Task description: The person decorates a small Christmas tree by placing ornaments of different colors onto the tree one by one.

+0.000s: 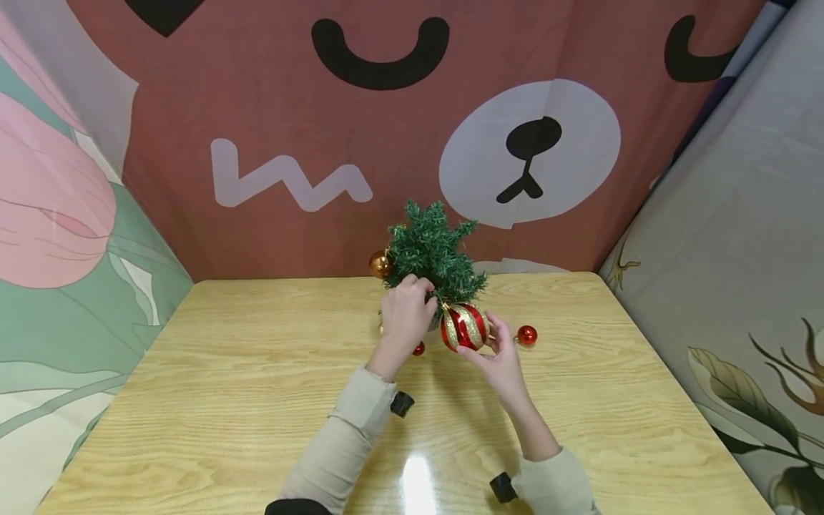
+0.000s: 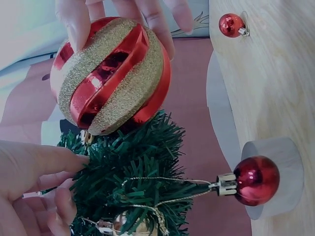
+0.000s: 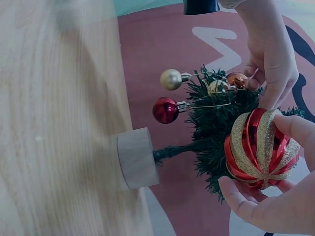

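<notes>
A large red Christmas ball with gold glitter stripes (image 1: 465, 327) is held by my right hand (image 1: 498, 361), thumb and fingers spread around it. Its gold cap (image 2: 88, 137) points toward the branches of a small green Christmas tree (image 1: 430, 250). My left hand (image 1: 407, 311) is at the tree just left of the ball, its curled fingers (image 3: 268, 93) pinching a branch close to that cap; the fingertips are partly hidden by greenery. Several small balls hang on the tree: a dark red one (image 3: 165, 110), a pale gold one (image 3: 171, 79) and a copper one (image 1: 380, 265).
The tree stands on a round pale base (image 3: 138, 158) near the back of the wooden table (image 1: 257, 400). A loose small red ball (image 1: 526, 335) lies on the table right of my right hand. Behind the table hangs a printed brown cloth (image 1: 290, 93).
</notes>
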The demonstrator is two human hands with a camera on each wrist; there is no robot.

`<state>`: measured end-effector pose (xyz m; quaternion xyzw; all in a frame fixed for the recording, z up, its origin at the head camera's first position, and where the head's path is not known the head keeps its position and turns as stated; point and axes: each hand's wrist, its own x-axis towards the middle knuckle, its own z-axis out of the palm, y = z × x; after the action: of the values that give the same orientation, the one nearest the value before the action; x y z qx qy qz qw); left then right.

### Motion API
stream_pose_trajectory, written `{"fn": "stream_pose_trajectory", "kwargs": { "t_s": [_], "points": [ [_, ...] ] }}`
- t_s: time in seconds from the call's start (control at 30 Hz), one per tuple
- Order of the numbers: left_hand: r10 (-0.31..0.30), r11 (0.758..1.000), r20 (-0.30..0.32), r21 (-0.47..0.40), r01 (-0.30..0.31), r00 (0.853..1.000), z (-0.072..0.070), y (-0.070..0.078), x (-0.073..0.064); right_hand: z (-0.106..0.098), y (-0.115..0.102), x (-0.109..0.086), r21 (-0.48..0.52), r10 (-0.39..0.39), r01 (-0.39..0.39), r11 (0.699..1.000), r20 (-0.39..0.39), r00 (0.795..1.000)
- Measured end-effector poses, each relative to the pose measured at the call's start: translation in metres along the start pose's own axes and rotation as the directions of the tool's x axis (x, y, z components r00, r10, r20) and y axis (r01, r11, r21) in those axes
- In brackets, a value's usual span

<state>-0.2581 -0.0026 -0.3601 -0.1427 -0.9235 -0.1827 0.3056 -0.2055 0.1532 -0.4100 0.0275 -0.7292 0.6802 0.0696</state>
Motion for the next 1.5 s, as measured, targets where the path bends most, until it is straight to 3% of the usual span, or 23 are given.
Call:
{"fn": "stream_pose_trajectory", "kwargs": {
  "t_s": [0.2,0.5,0.83,1.13,1.5],
  "points": [
    [0.015,0.999,-0.025,-0.036,-0.016,1.000,0.000,-0.002,-0.002,0.002,0.002,0.000,0.025,-0.011,0.011,1.000,0.010,1.000],
    [0.032,0.999,0.001,-0.031,-0.032,0.999,-0.002,-0.001,-0.003,0.004,0.007,-0.003,0.027,-0.015,0.014,1.000,0.030,0.999],
    [0.048,0.998,-0.016,-0.029,-0.048,0.999,-0.001,-0.001,-0.004,0.002,0.011,-0.004,0.026,-0.015,0.014,1.000,0.038,0.999],
    [0.068,0.993,-0.091,-0.087,-0.076,0.994,-0.006,0.000,-0.004,-0.009,0.015,-0.007,-0.043,-0.028,0.030,0.999,0.038,0.999],
    [0.076,0.987,-0.150,-0.129,-0.096,0.986,-0.016,0.001,0.005,-0.033,0.032,-0.006,0.021,-0.107,0.107,0.994,0.043,0.993]
  ]
}}
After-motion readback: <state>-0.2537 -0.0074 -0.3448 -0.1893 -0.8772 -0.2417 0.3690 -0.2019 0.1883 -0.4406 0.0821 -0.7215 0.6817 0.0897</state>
